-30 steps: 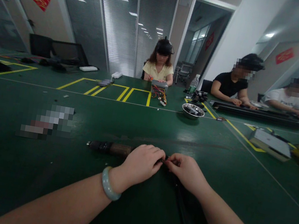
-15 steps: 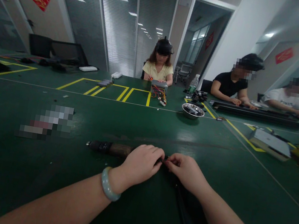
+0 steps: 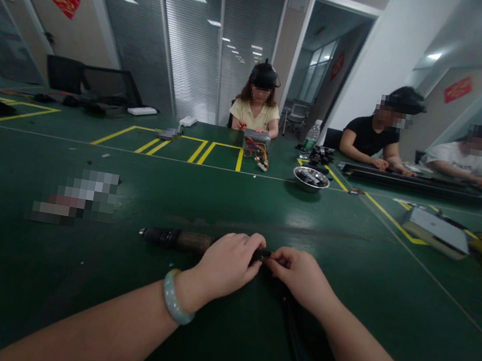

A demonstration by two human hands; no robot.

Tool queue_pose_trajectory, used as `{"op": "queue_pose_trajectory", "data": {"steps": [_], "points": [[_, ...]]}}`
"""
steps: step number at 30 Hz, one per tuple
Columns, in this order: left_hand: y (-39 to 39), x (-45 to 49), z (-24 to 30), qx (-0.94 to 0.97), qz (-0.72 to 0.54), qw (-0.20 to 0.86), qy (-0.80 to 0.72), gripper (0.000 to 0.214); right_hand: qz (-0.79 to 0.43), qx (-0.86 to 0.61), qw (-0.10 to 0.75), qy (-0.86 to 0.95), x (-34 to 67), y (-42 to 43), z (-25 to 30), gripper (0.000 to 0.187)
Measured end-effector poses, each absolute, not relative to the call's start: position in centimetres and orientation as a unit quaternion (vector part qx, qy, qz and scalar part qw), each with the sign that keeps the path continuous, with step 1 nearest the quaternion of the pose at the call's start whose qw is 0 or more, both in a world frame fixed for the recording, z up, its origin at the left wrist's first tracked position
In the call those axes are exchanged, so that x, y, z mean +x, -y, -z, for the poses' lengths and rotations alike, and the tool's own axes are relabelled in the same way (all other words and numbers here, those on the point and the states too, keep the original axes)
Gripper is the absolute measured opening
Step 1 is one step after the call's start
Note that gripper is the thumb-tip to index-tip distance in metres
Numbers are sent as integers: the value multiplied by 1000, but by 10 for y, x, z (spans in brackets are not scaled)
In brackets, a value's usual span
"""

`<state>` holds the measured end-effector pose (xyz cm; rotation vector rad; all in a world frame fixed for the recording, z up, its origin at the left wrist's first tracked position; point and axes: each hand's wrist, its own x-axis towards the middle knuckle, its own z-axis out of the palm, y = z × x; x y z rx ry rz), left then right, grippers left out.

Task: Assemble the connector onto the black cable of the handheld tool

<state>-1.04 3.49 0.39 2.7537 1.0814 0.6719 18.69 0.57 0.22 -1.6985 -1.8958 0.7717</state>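
A dark cylindrical tool [image 3: 176, 239] with a brownish handle lies on the green table [image 3: 202, 192], pointing left. My left hand [image 3: 229, 263], with a pale bangle on the wrist, is curled round its right end. My right hand [image 3: 298, 274] pinches something small and dark right where the tool meets a black cable [image 3: 299, 356] that runs down toward me. The two hands almost touch. What the right fingers pinch is too small to make out.
A metal bowl [image 3: 311, 178] and a water bottle [image 3: 311, 139] stand further back. A grey box with coloured wires [image 3: 257, 144] sits before a person opposite. Two other people work at the right over long black trays [image 3: 411, 183]. A blurred patch [image 3: 76, 195] lies at left.
My left fingers have shifted slightly on the tool's end. Otherwise nothing has visibly moved.
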Motion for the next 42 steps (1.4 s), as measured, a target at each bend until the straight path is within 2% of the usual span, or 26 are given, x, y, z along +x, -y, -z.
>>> {"op": "queue_pose_trajectory", "data": {"steps": [5,23,29,37,42], "points": [[-37,-11,-6,923,-212,54,-317,8,-277,-618,243,694,186,-6,-2,17],[-36,-10,-8,924,-205,56,-319,9,-291,-608,247,697,185,-3,-5,19],[-36,-9,-4,915,-209,49,-342,15,-278,-610,250,699,184,-3,-5,17],[-38,-10,-7,924,-201,53,-321,8,-281,-615,241,697,184,-3,-7,16],[-36,-10,-7,921,-201,45,-332,14,-268,-613,242,703,185,-4,-5,17]]}}
